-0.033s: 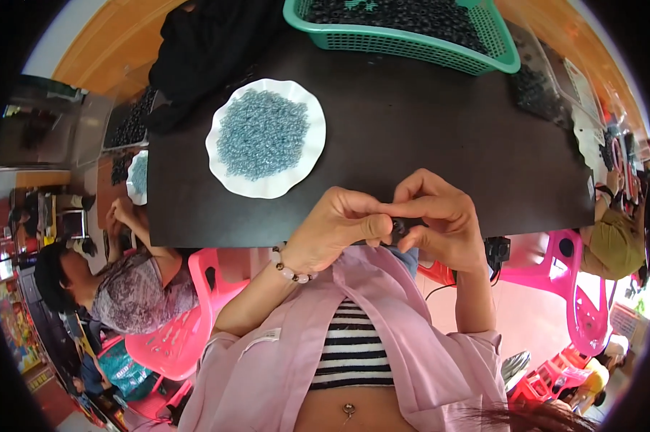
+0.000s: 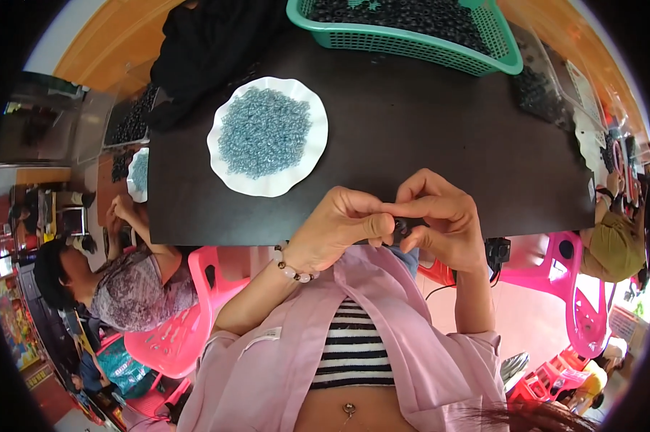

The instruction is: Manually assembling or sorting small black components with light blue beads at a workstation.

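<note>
Two hands, the left hand (image 2: 339,230) and the right hand (image 2: 440,216), meet on one small black part (image 2: 400,227) at the near edge of one dark counter (image 2: 426,137). Two white paper plates hold blue beads: one plate (image 2: 224,122) on the counter, a second plate (image 2: 132,176) further left. One green basket (image 2: 411,52) of black parts stands far. Three pink plastic chairs show: left (image 2: 188,324), right (image 2: 555,277), and centre (image 2: 438,273). Two other people sit nearby, left (image 2: 130,288) and right (image 2: 616,245).
</note>
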`<state>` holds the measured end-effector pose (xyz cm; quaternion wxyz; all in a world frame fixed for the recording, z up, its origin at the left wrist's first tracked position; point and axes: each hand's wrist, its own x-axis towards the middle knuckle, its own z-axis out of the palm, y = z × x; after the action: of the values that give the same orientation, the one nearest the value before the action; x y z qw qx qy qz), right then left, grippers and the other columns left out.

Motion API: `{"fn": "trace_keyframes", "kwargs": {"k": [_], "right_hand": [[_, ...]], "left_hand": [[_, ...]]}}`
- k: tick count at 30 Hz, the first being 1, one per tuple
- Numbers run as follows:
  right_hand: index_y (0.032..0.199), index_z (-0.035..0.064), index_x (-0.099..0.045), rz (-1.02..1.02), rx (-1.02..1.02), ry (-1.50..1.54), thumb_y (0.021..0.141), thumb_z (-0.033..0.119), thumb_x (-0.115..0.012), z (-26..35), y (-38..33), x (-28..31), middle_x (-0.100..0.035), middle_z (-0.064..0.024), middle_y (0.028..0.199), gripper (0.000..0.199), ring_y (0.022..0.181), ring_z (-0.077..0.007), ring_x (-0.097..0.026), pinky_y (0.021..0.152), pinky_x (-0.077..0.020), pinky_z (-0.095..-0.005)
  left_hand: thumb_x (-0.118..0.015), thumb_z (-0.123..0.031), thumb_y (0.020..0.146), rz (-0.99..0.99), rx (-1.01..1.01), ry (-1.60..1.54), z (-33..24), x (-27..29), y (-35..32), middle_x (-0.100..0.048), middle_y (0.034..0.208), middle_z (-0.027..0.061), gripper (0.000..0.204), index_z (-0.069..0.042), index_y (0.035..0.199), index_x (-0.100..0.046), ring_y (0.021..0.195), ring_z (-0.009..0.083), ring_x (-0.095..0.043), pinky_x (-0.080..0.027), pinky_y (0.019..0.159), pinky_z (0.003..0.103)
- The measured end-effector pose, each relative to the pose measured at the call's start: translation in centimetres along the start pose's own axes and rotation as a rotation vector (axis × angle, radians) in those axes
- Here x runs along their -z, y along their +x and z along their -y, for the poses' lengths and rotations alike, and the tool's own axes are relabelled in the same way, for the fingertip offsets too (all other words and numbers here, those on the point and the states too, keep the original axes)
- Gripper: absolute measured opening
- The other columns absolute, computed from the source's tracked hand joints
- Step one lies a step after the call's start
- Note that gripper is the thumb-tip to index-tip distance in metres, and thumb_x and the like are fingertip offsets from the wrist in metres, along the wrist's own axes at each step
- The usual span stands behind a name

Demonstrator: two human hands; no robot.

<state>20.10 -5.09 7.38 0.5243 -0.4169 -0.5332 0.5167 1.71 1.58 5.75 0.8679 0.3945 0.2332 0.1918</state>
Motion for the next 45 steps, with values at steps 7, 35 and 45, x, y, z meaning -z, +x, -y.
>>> {"fn": "trace_keyframes", "kwargs": {"k": [7, 35, 45], "right_hand": [[0.102, -0.0006, -0.071, -0.071, 0.009, 0.024, 0.066, 0.022, -0.082, -0.6, 0.0, -0.7, -0.054, -0.0054, 0.091, 0.043, 0.079, -0.0126, -0.051, 0.069, -0.0426, -0.0244], [0.097, -0.0003, -0.071, -0.238, 0.008, 0.193, 0.074, 0.027, -0.077, -3.1, -0.5, -3.7, -0.057, -0.0056, 0.091, 0.037, 0.092, -0.0170, -0.055, 0.085, -0.0461, -0.0303], [0.099, 0.0003, -0.071, -0.249, 0.067, 0.199, 0.076, 0.018, -0.075, -3.7, -1.0, -3.7, -0.058, -0.0061, 0.092, 0.029, 0.085, -0.0156, -0.060, 0.104, -0.0421, -0.0425]], "left_hand": [[-0.071, -0.029, 0.082, 0.014, 0.005, 0.003, 0.1, 0.7, -0.2, -0.066, 0.074, 0.0038, 0.038, 0.000, 0.107, -0.068, 0.063, 0.0070, -0.055, -0.045, 0.059, 0.020], [-0.068, -0.024, 0.086, -0.155, -0.087, -0.023, 1.2, 0.3, -1.9, -0.068, 0.077, 0.0063, 0.024, -0.001, 0.092, -0.071, 0.070, 0.0099, -0.061, -0.048, 0.064, 0.022], [-0.068, -0.022, 0.087, -0.171, -0.073, 0.013, 1.5, 0.3, -1.8, -0.068, 0.078, 0.0067, 0.023, 0.000, 0.093, -0.071, 0.070, 0.0091, -0.061, -0.048, 0.063, 0.021]]}}
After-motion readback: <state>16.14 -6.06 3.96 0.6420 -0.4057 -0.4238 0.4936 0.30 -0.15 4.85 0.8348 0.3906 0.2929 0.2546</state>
